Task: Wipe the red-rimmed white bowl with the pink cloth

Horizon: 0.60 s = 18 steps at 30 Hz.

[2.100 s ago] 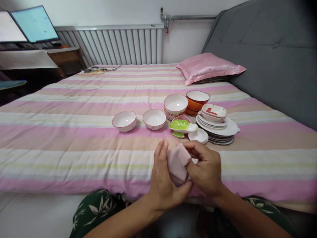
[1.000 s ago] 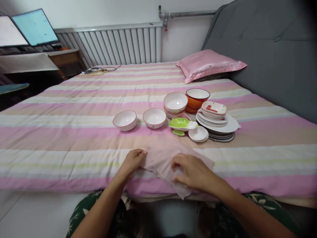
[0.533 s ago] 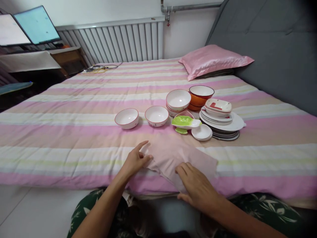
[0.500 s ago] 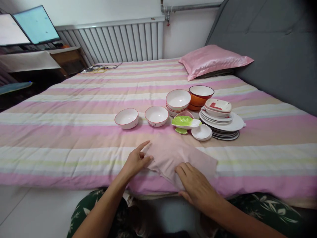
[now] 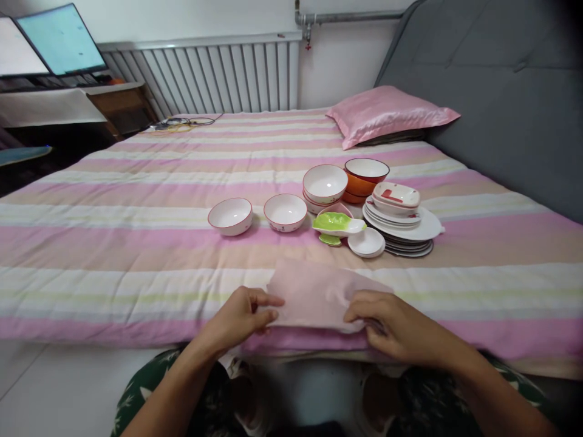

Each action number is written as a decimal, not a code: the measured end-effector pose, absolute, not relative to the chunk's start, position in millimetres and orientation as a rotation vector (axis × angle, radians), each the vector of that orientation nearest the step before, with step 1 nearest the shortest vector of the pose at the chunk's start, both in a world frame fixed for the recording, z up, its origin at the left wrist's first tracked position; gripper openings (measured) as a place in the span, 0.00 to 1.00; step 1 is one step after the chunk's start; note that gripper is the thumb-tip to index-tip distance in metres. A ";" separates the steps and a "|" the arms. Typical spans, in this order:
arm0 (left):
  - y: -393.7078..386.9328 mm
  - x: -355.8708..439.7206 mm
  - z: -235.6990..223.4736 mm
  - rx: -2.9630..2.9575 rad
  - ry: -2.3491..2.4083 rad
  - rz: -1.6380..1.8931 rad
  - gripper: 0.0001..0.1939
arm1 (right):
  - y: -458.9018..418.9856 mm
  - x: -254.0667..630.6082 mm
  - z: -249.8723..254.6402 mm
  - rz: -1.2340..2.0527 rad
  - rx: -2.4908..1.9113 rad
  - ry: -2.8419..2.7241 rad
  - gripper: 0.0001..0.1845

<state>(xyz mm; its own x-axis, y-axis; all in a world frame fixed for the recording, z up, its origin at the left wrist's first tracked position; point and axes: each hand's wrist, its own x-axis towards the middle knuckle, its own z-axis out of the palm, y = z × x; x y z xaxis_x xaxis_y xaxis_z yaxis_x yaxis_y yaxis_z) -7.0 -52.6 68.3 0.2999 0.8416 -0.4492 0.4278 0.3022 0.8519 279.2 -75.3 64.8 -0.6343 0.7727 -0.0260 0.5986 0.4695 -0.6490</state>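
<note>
A thin pale pink cloth [image 5: 314, 294] lies near the front edge of the bed, its front edge fairly straight and its right part wrinkled. At its left edge is my left hand [image 5: 239, 318], thumb and index finger closed in on the cloth, the other fingers curled below. My right hand [image 5: 392, 325] grips the right front part of the cloth between bent fingers and thumb. Beyond the cloth stand two white bowls with red rims, one on the left [image 5: 231, 216] and one nearer the middle [image 5: 285, 213].
Behind are stacked white bowls [image 5: 325, 183], orange bowls [image 5: 359, 188], a green-and-white leaf-shaped dish [image 5: 337, 223], small white dishes [image 5: 366, 243] and a pile of plates [image 5: 428, 224]. A pink pillow [image 5: 392, 112] lies farther back on the striped bed [image 5: 113, 243].
The cloth's front edge has been drawn straighter. My right hand has moved right and taken hold of the cloth's right side; my left hand has come down and closed at its left edge.
</note>
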 end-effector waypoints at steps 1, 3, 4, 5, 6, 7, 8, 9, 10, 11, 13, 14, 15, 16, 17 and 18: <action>-55.7 -8.2 67.7 1.370 1.298 0.319 0.17 | -75.6 283.7 65.2 0.991 -1.155 -2.463 0.23; -59.4 -9.6 63.9 1.538 1.303 0.195 0.14 | -77.1 289.4 59.4 1.089 -1.155 -2.499 0.21; -59.8 -9.7 61.3 1.648 1.327 0.188 0.12 | -77.8 290.9 54.6 1.094 -1.181 -2.512 0.20; -59.2 -9.4 58.4 1.764 1.357 0.217 0.11 | -78.3 291.7 49.8 1.071 -1.225 -2.516 0.18; -57.8 -9.0 55.4 1.873 1.381 0.264 0.09 | -78.4 292.4 46.1 1.058 -1.257 -2.521 0.17; -55.4 -8.4 52.3 1.961 1.395 0.319 0.09 | -77.9 293.1 43.9 1.067 -1.268 -2.528 0.15; -52.0 -7.8 49.2 2.023 1.402 0.375 0.09 | -76.6 294.4 43.4 1.094 -1.274 -2.526 0.14; -47.5 -7.2 46.0 2.063 1.409 0.435 0.10 | -74.5 296.3 44.3 1.119 -1.282 -2.512 0.12; -41.9 -6.3 42.6 2.087 1.426 0.501 0.12 | -71.6 299.1 46.0 1.123 -1.304 -2.479 0.10; -35.4 -5.1 39.0 2.099 1.462 0.577 0.15 | -67.8 302.7 47.7 1.086 -1.353 -2.424 0.07; -20.4 -0.6 31.4 2.112 1.548 0.702 0.20 | -58.9 311.8 48.3 0.809 -1.532 -2.239 0.08; -12.7 2.7 27.6 2.123 1.594 0.706 0.23 | -54.3 316.7 46.7 0.657 -1.645 -2.141 0.11; -5.7 6.6 24.0 2.137 1.613 0.679 0.25 | -50.0 321.4 43.8 0.564 -1.750 -2.072 0.16; 0.4 10.9 20.9 2.115 1.623 0.634 0.28 | -46.2 325.5 40.3 0.524 -1.848 -2.026 0.20; 5.3 15.1 18.4 2.062 1.639 0.599 0.30 | -43.0 329.0 36.7 0.544 -1.898 -2.009 0.21; 8.6 18.7 16.7 2.011 1.654 0.583 0.30 | -40.5 331.6 33.5 0.594 -1.917 -2.005 0.22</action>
<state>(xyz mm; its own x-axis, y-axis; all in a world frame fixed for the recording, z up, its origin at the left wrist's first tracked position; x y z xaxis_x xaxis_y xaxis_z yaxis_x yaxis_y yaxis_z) 18.7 8.6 16.7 0.1839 0.9825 0.0288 0.7833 -0.1642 0.5995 331.6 -40.5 33.5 -0.0617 0.9960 -0.0640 0.8703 0.0223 -0.4919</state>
